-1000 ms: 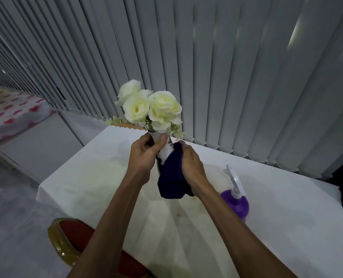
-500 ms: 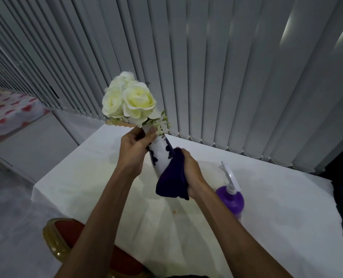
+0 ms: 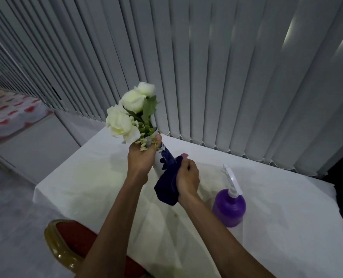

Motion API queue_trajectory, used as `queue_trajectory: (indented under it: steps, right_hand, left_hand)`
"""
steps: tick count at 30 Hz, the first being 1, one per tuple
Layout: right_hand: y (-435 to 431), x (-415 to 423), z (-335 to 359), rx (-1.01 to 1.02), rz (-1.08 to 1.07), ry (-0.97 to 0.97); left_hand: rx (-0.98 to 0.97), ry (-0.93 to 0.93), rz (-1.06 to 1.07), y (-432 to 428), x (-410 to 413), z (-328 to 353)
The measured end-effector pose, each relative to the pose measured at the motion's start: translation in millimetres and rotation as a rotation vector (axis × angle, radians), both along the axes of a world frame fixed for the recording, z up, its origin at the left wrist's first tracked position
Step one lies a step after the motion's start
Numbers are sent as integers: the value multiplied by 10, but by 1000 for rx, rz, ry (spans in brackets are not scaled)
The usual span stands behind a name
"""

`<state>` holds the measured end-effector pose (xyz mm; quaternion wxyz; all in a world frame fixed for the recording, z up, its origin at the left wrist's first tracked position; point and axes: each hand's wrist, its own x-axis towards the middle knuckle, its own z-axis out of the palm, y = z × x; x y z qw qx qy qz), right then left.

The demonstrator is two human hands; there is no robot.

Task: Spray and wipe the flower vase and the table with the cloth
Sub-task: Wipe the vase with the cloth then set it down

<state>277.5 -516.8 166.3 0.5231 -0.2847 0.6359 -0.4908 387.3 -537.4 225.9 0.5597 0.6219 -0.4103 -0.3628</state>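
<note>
A white vase with a blue pattern (image 3: 161, 161) holds white roses (image 3: 126, 115) and is lifted above the table, tilted to the left. My left hand (image 3: 141, 159) grips its neck just under the flowers. My right hand (image 3: 187, 176) presses a dark blue cloth (image 3: 166, 189) around the vase's lower body, which hides its base. A purple spray bottle (image 3: 229, 207) with a white trigger stands on the table to the right of my right hand. A white cloth covers the table (image 3: 287, 207).
Grey vertical blinds (image 3: 206, 67) run along the table's far edge. A chair with a red seat and gold frame (image 3: 66, 239) sits at the near left corner. Grey floor lies to the left. The table's right edge (image 3: 339, 213) is dark beyond.
The vase has tilted further left, so the flowers lean away from me. My right hand with the cloth has slid down toward the vase's bottom. The spray bottle has not moved.
</note>
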Motion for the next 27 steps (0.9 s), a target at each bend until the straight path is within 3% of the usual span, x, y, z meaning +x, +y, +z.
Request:
queue_trajectory:
  steps: [6, 8, 14, 22, 24, 27]
  right_hand:
    - [-48, 127, 346, -345, 92, 170]
    - [-70, 89, 365, -393, 141, 204]
    - [-71, -194, 120, 12, 212, -117]
    - [-60, 2, 505, -440, 155, 152]
    - [17, -41, 386, -422, 209, 171]
    - [-16, -64, 350, -234, 282, 57]
  left_hand:
    - [-58, -69, -120, 60, -89, -32]
    - [-77, 11, -154, 66, -65, -18]
    - [-82, 90, -183, 55, 64, 36]
    - [-124, 121, -246, 83, 7, 14]
    - [-157, 113, -235, 71, 32, 51]
    - [-163, 121, -205, 86, 50, 16]
